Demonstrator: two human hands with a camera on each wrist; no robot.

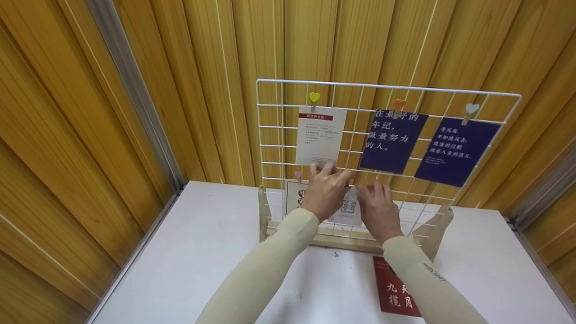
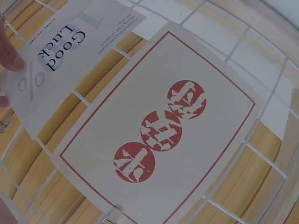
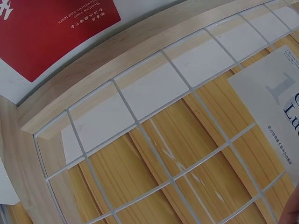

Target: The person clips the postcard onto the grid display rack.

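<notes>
A pale "Good Luck" card (image 1: 348,211) hangs upright against the lower middle of a white wire grid (image 1: 288,146). My right hand (image 1: 379,209) pinches its upper right corner; the fingertips (image 2: 10,53) show there in the left wrist view. Close to the card's top, my left hand (image 1: 327,191) is bent toward the grid; what its fingertips hold is hidden. Left of it, partly behind the left hand, a white card with red circles (image 2: 161,130) hangs from a small clip (image 2: 113,214). Above the left hand is a white card with a red strip (image 1: 320,139).
Two dark blue cards (image 1: 392,143) (image 1: 458,152) hang at the upper right from heart-topped clips (image 1: 471,109). A wooden base (image 1: 346,243) supports the grid on a white table (image 1: 216,252). A red card (image 1: 393,288) lies in front, partly under the right forearm. Wood-patterned walls (image 1: 216,90) stand behind.
</notes>
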